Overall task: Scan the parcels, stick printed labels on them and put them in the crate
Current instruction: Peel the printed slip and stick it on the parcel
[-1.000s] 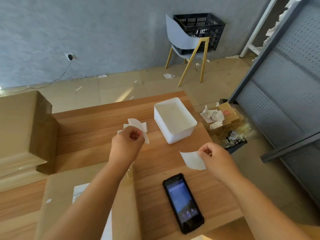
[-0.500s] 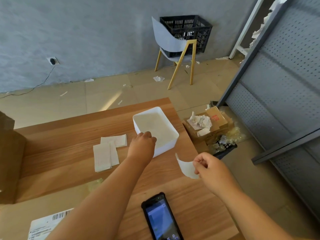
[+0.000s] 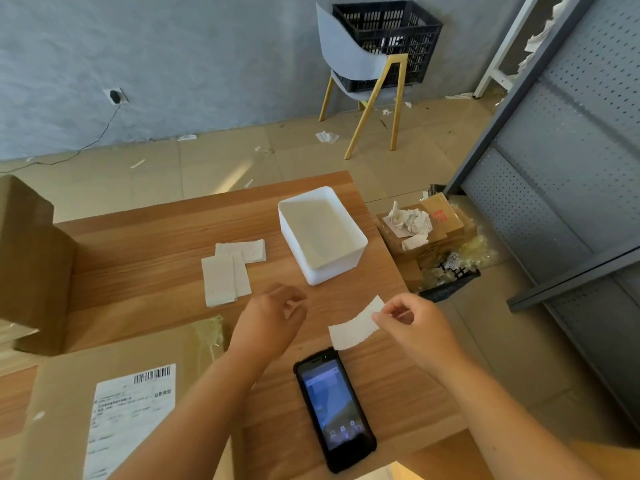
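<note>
My right hand (image 3: pixel 412 327) pinches a small white label (image 3: pixel 355 327) by its right end, above the wooden table (image 3: pixel 156 244). My left hand (image 3: pixel 273 320) hovers just left of the label, fingers loosely apart and holding nothing. A flat cardboard parcel (image 3: pixel 62 393) with a printed barcode sheet (image 3: pixel 131 417) lies at the lower left, under my left forearm. A black handheld scanner (image 3: pixel 334 407) lies screen up below the label. The black crate (image 3: pixel 388 39) sits on a chair across the floor.
A white bin (image 3: pixel 322 233) stands near the table's far right corner, with loose white label sheets (image 3: pixel 232 271) to its left. A tall cardboard box (image 3: pixel 27 258) fills the left edge. A waste box of crumpled paper (image 3: pixel 422 230) and a grey metal rack (image 3: pixel 571 168) stand at the right.
My left hand carried a backing strip to the white bin, then came back empty next to the label. The right hand kept its hold on the label.
</note>
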